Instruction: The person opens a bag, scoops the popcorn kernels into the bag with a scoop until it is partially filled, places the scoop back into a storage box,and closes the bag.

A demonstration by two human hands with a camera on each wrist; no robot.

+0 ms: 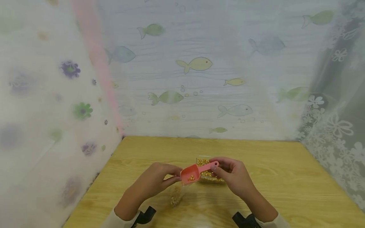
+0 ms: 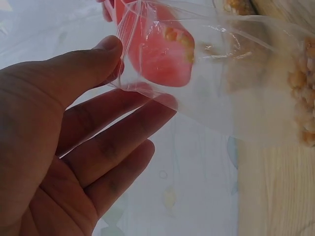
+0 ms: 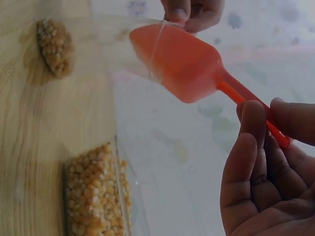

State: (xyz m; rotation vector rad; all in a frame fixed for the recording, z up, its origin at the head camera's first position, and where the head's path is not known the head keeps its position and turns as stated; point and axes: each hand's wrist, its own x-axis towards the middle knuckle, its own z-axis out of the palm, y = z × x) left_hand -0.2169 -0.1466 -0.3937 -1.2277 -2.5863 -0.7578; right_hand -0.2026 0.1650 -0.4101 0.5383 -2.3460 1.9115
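Observation:
My left hand [image 1: 156,179] pinches the mouth of a clear plastic bag [image 2: 266,98] between thumb and fingers. Yellow corn kernels [image 2: 302,88] fill the bag's bottom, which hangs low over the table. My right hand [image 1: 231,174] grips the handle of a pink scoop [image 1: 190,174] between thumb and forefinger. The front of the scoop is inside the bag's mouth, as the right wrist view shows. A few kernels [image 1: 191,178] lie in the scoop. Behind the scoop stands a clear container [image 3: 98,196] of corn kernels, partly hidden by the right hand in the head view.
The wooden table [image 1: 285,177] carries everything. A pale cloth with printed fish [image 1: 199,64] hangs along its back edge. Flowered cloth [image 1: 57,126] closes the left side, and a sheer lace curtain [image 1: 336,142] the right. Black wrist mounts [image 1: 146,215] sit on both forearms.

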